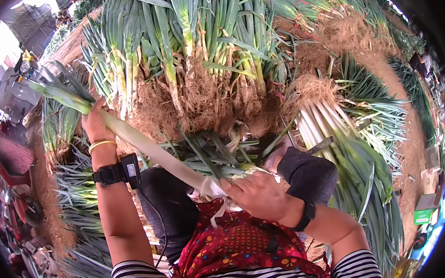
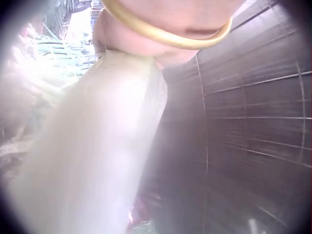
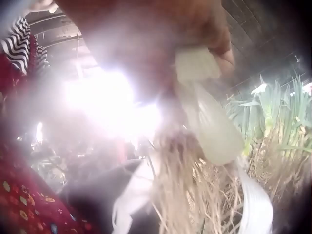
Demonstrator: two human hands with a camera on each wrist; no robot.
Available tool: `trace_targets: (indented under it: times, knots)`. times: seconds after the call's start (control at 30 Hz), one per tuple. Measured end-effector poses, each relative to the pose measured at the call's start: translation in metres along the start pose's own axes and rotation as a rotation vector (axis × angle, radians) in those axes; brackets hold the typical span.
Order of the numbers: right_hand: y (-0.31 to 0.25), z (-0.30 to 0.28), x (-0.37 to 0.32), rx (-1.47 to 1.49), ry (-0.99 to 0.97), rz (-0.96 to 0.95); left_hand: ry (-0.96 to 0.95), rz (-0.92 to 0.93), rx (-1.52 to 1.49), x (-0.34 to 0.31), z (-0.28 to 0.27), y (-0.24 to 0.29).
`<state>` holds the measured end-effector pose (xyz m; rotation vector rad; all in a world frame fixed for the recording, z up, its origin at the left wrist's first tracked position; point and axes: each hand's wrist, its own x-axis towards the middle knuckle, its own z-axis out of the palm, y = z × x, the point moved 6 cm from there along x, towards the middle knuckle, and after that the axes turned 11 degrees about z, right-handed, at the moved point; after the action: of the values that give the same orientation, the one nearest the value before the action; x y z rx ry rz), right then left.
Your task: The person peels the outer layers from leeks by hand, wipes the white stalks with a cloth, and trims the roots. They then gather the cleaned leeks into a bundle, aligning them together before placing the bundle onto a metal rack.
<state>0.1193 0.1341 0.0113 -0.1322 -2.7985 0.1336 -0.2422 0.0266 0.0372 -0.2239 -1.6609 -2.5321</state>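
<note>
A long leek (image 1: 150, 151) lies slantwise across the person's lap, green leaves up at the left and white shank down to the right. The left hand (image 1: 97, 124) grips it just below the leaves; in the left wrist view its pale shank (image 2: 97, 146) runs down from that hand, beside a yellow bangle (image 2: 161, 36). At the root end, the right hand (image 1: 261, 194) holds the leek with its fingers curled. Loose pale outer layers (image 3: 217, 131) hang under the right hand, together with a white strip (image 3: 256, 204) and stringy roots (image 3: 178, 195).
Upright leeks (image 1: 189, 42) with earthy roots stand in a row ahead. A pile of leeks (image 1: 346, 155) with white shanks lies to the right, and more leaves (image 1: 78, 192) lie at the left. A red scooter (image 1: 11, 171) stands far left; a green box (image 1: 424, 212) sits at the right.
</note>
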Motion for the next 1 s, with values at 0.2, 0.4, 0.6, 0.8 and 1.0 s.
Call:
trace_targets:
  times: [0.2,0.4,0.6,0.8,1.0]
  knots:
    - [0.003,-0.026,-0.024,0.064,-0.02,-0.014,-0.093,-0.197,-0.101,0.022,-0.024,-0.028]
    - [0.014,-0.036,-0.04,0.1,-0.006,-0.027,-0.147,-0.246,-0.255,0.031,-0.037,-0.031]
    - [0.059,-0.035,-0.081,0.075,0.085,0.17,-0.154,-0.162,-0.413,0.047,-0.063,-0.013]
    - [0.077,-0.013,-0.047,0.088,-0.231,0.417,-0.051,0.012,-0.288,-0.018,-0.038,0.038]
    - [0.027,-0.004,0.066,0.483,0.082,0.258,-0.026,-0.041,-0.318,-0.086,0.007,0.035]
